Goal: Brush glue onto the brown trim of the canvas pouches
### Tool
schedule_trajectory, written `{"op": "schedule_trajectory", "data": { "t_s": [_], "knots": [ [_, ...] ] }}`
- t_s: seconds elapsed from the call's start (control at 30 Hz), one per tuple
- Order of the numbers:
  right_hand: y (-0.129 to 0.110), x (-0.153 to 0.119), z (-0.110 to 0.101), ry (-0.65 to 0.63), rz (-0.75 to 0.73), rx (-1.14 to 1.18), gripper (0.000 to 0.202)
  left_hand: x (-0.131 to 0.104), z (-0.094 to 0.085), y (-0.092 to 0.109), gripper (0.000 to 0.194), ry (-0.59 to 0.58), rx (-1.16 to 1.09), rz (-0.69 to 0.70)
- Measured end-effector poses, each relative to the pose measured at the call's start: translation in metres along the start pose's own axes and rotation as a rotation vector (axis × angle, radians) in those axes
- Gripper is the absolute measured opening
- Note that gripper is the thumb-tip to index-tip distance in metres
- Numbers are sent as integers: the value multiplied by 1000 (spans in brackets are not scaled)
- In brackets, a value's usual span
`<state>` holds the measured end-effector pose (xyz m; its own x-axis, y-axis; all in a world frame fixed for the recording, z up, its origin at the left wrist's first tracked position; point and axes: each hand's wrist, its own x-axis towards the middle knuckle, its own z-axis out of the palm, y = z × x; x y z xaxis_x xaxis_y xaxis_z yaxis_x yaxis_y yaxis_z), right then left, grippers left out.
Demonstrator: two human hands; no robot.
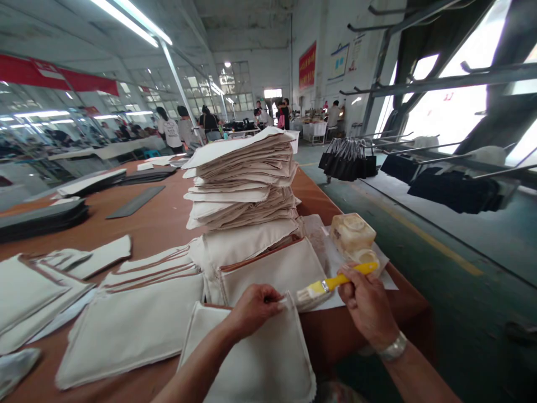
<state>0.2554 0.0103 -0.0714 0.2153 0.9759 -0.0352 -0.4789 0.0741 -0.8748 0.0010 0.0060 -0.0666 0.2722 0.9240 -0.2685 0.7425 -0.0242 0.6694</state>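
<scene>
Factory workshop interior, apparently for sewn goods. Diagnostic features: a long brown-covered table (176,225) bearing a tall stack of cream stitched panels (243,179); black pieces on metal racks (419,84) at right; workers seated at far stations; overhead tube lights (138,19); red banners (54,75); and a painted floor with a yellow line (436,240).

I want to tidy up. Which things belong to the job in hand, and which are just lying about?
Job in hand:
right hand: yellow brush
left hand: cream panel
likely: plastic tub, tall cream stack

Seemingly lying about:
grey strip
dark stack, far left
</scene>
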Motion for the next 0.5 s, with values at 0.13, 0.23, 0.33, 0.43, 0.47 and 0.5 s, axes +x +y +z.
{"op": "schedule_trajectory", "data": {
  "t_s": [0.13,0.23,0.33,0.43,0.47,0.5],
  "knots": [
    [14,5,11,-74,-32,-151,38,-13,-2,11,28,-1,-223,2],
    [14,9,11,-84,-103,-292,38,-19,-4,19,22,29,-384,-2],
    [5,8,9,-51,-169,-356,37,-20,-4,21,20,59,-416,-11],
    [-2,0,11,-91,-195,-417,39,-19,0,19,19,66,-428,-12],
    [-3,-2,13,-115,-207,-453,40,-20,3,18,18,76,-429,-1],
    [-4,-4,14,-130,-224,-491,40,-21,5,17,17,95,-426,19]
  ]
}}
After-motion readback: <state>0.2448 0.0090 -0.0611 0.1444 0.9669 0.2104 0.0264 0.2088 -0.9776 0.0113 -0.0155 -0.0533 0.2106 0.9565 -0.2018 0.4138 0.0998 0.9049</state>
